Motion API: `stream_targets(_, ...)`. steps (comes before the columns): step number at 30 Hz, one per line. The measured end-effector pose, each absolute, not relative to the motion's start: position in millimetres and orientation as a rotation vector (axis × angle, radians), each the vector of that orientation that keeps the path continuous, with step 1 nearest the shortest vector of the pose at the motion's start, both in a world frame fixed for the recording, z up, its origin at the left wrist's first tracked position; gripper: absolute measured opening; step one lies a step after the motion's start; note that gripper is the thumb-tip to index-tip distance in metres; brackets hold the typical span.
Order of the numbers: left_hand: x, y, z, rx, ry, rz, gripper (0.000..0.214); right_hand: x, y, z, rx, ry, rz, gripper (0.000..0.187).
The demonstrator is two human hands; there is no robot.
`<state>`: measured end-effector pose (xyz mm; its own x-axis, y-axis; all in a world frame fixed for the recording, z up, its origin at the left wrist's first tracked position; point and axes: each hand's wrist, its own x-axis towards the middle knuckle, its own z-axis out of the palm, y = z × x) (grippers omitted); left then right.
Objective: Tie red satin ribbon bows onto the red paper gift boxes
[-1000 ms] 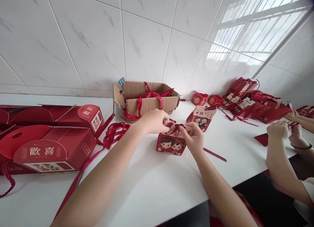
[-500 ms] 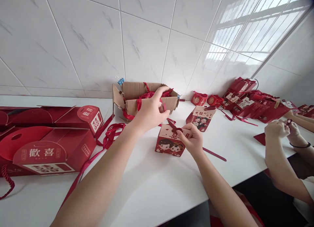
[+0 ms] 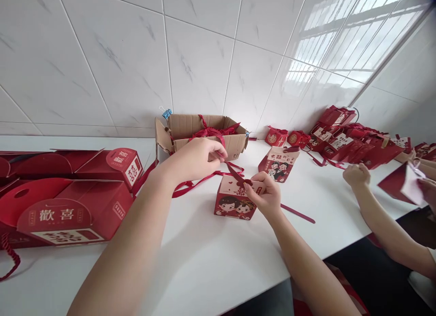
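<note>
My right hand (image 3: 264,193) grips the top of a small red gift box (image 3: 235,206) printed with a cartoon couple. Its thumb and fingers close on the box's pale top edge, where a dark red strap (image 3: 235,174) sticks up to the left. To the left and a little above, my left hand (image 3: 200,159) is closed in a pinch around a red ribbon (image 3: 195,185). This ribbon loops over the table below the fingers. Just behind that hand, an open cardboard box (image 3: 236,145) holds a tangle of red ribbon.
Another printed gift box (image 3: 279,166) stands behind right. A dark red strip (image 3: 298,213) lies on the white table (image 3: 218,261). Large red boxes (image 3: 75,211) fill the left side. Red boxes (image 3: 350,143) pile up far right, near a co-worker's hand (image 3: 357,175) and red packet (image 3: 402,184).
My left hand has drawn back from the cardboard box, down and left, pulling the ribbon along. My right hand stays on the gift box. The co-worker's hands have moved apart.
</note>
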<state>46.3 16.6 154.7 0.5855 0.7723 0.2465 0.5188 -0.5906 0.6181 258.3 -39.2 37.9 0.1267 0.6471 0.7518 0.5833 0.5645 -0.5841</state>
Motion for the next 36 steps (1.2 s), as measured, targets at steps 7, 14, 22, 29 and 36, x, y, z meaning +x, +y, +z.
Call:
stream_targets(7,27.5,12.2,168.6,2.402,1.104,0.433,0.023,257.5,-40.2,39.4,-1.037,-1.545,0.054,0.016)
stream_targets(14,51.9,3.0,162.8,2.301,0.863,0.939,0.022,255.0,-41.4,38.5,-1.029,-1.535,0.08,0.016)
stream_targets(22,77.3,2.0,147.4,2.425,0.483,1.291,0.022,257.0,-40.9,38.4,-0.985,-1.568,0.084,0.016)
stream_targets(29,71.3,-1.1,152.1,2.369,0.731,0.869,0.03,257.2,-39.9,37.2,-0.947,-1.575,0.06,0.015)
stream_targets(36,79.3,5.1,141.0,2.414,0.834,0.546,0.023,255.5,-39.5,37.4,-0.827,-1.608,-0.085,0.018)
